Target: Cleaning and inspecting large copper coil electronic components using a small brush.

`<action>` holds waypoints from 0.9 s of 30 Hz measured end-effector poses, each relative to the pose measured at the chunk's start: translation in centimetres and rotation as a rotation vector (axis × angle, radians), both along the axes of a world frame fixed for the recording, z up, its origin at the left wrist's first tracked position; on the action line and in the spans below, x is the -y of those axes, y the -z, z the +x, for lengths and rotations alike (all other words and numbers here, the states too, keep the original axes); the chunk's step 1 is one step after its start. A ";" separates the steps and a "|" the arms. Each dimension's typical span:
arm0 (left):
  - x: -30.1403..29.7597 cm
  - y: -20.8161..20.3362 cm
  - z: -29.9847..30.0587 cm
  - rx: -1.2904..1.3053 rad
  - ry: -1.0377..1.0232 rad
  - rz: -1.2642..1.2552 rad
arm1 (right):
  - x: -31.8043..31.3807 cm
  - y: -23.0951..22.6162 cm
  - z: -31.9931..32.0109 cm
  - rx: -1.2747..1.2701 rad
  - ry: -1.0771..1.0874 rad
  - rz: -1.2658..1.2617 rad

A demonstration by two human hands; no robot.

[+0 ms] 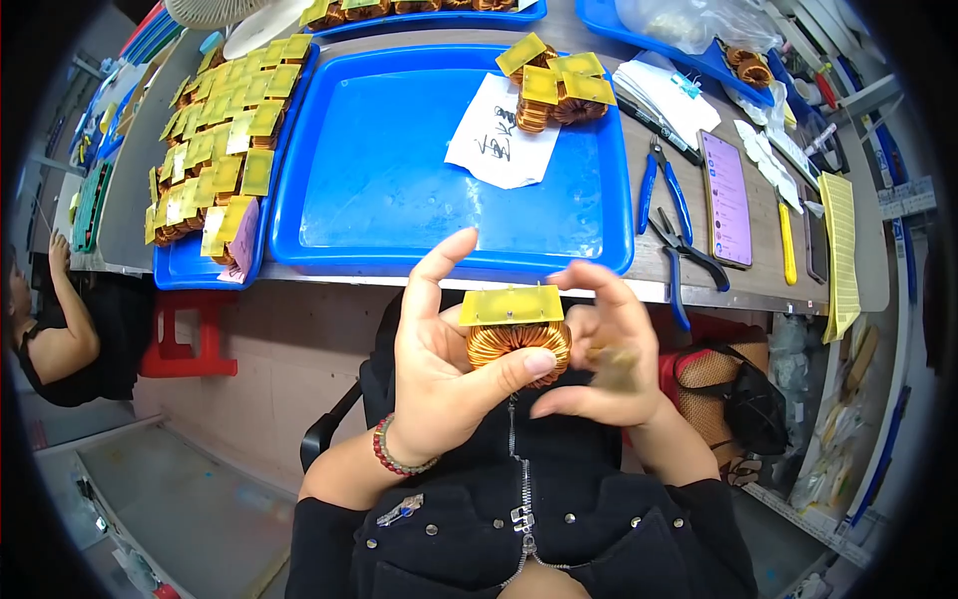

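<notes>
Upright in front of my chest is a copper-wound toroid coil (514, 346) with a flat yellow board (511, 305) on top. Short pins stick up from the board. My left hand (444, 364) grips the coil from the left, its thumb across the front and its index finger raised. Beside the coil's right side, my right hand (624, 349) has its index finger and thumb spread wide apart. A blurred yellow-brown patch (614, 367) shows at its palm; what it is cannot be made out.
Ahead lies a blue tray (379, 180) with several board-topped coils (559, 85) and a paper slip (504, 135). A fuller tray of coils (215, 150) stands left. Blue-handled cutters (666, 190), pliers (684, 260), a phone (726, 200) and a yellow-handled tool (786, 245) lie right. Another person (70, 329) sits far left.
</notes>
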State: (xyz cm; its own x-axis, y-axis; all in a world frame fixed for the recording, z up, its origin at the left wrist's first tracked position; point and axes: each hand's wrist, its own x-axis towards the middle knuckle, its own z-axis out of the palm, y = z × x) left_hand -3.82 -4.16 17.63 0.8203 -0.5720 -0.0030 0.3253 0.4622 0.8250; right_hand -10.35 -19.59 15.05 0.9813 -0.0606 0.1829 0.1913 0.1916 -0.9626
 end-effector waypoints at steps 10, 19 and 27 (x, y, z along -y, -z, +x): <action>-0.4 1.5 -0.2 0.069 0.145 0.141 | -1.1 0.9 0.7 0.380 0.313 -0.478; -0.5 1.7 0.4 -0.309 0.185 -0.232 | -0.4 1.3 0.9 0.360 0.422 -0.532; -0.7 2.0 0.5 -0.419 0.275 -0.436 | 0.1 2.0 0.4 0.351 0.433 -0.510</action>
State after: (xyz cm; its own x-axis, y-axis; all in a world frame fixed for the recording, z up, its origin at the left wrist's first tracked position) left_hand -3.27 -3.46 15.64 0.6242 -0.7812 -0.0115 0.7317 0.5794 0.3591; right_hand -9.96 -19.68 13.03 0.7680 -0.2513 0.5891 0.4599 -0.4237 -0.7804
